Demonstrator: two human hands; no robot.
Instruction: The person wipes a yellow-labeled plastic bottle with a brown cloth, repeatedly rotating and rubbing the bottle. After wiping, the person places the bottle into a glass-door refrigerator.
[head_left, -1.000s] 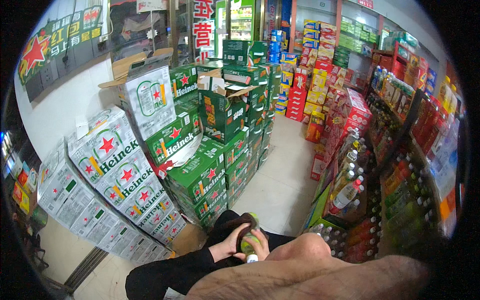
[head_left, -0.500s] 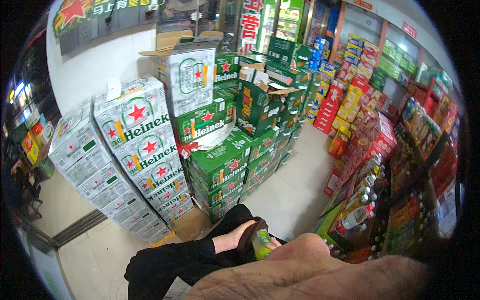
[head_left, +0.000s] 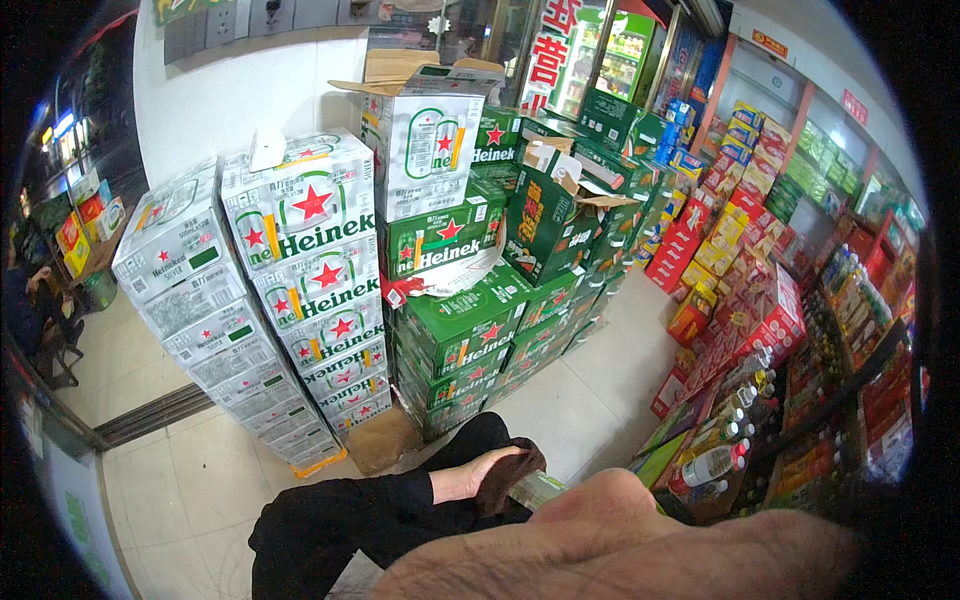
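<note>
My left hand (head_left: 458, 485), in a black sleeve (head_left: 370, 505), is closed on a dark brown cloth (head_left: 508, 482) low in the middle of the view. Right beside the cloth is a pale, green-tinted item (head_left: 537, 490). Only part of that item shows, so its kind is unclear. My right hand is out of sight behind a large skin-coloured shape that fills the lower right.
Tall stacks of white beer cartons (head_left: 312, 250) and green beer cartons (head_left: 465, 320) stand ahead. An opened green carton (head_left: 545, 225) sits on top. To the right are shelves with several drink bottles (head_left: 712, 465) and red boxes (head_left: 770, 310). Tiled floor (head_left: 590, 400) lies between.
The view has shifted a little. The green item beside the cloth has turned and now shows a paler side. Fingertips of my right hand, seen on it before, are now hidden.
</note>
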